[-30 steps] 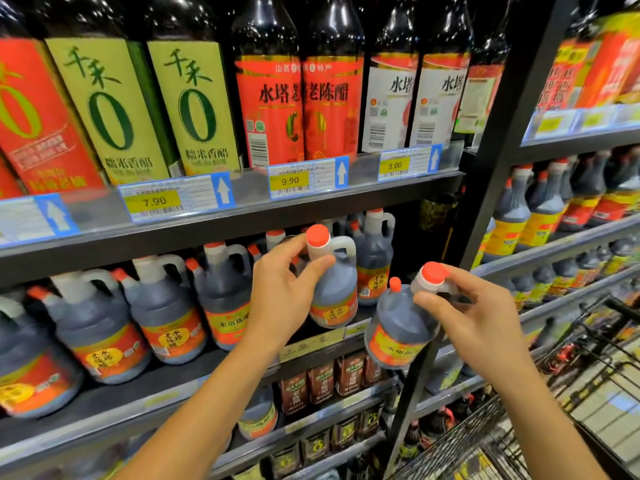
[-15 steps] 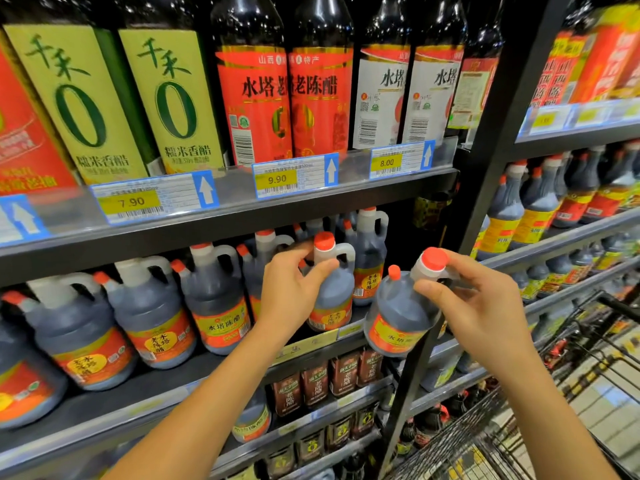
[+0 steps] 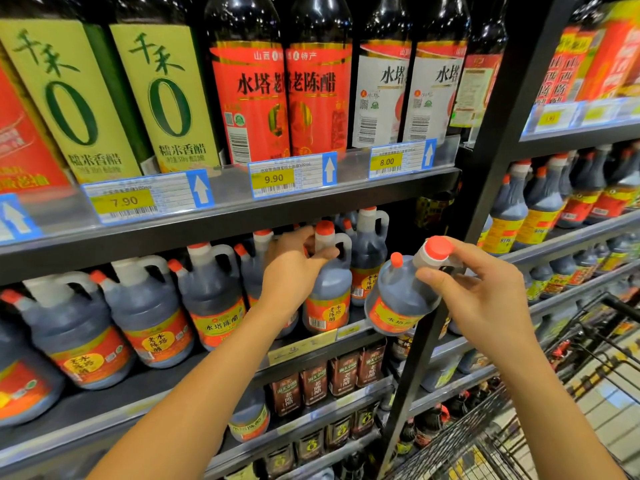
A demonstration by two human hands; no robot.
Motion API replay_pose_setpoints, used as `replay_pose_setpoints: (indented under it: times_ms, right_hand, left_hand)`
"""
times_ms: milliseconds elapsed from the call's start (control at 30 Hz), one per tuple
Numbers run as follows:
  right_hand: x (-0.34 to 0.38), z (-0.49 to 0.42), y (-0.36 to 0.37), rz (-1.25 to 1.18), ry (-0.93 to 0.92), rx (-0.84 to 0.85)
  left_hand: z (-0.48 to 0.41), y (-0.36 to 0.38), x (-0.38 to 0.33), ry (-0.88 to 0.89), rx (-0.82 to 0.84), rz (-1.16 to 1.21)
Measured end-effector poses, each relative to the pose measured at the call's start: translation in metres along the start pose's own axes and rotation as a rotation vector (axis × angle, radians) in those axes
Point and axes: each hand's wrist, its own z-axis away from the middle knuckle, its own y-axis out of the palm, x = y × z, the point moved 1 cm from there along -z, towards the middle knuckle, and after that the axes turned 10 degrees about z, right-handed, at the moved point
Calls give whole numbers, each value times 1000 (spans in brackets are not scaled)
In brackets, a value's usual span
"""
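Observation:
My left hand (image 3: 294, 268) grips a dark vinegar jug (image 3: 329, 292) with an orange cap around its neck and handle; the jug stands upright on the middle shelf (image 3: 138, 389) among similar jugs. My right hand (image 3: 485, 289) holds a second vinegar jug (image 3: 401, 292) by its handle, thumb under the orange cap. That jug is tilted to the left, in the air in front of the black shelf upright (image 3: 426, 341).
Tall bottles with green, red and white labels fill the upper shelf above price tags (image 3: 273, 178). More jugs (image 3: 145, 317) line the middle shelf to the left. Small dark bottles sit on lower shelves. A wire shopping cart (image 3: 519, 427) is at lower right.
My left hand has pushed its jug further back onto the middle shelf. My right hand keeps its tilted jug in about the same place. The camera has shifted slightly.

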Motion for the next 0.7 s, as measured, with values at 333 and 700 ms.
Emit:
replay_pose_setpoints:
  times_ms: [333, 700]
  right_hand:
    - [-7, -5, 0, -47, -8, 13]
    - [-8, -12, 11, 6, -26, 29]
  left_hand:
    - [29, -2, 9, 145, -65, -268]
    - [103, -5, 80, 126, 139, -443]
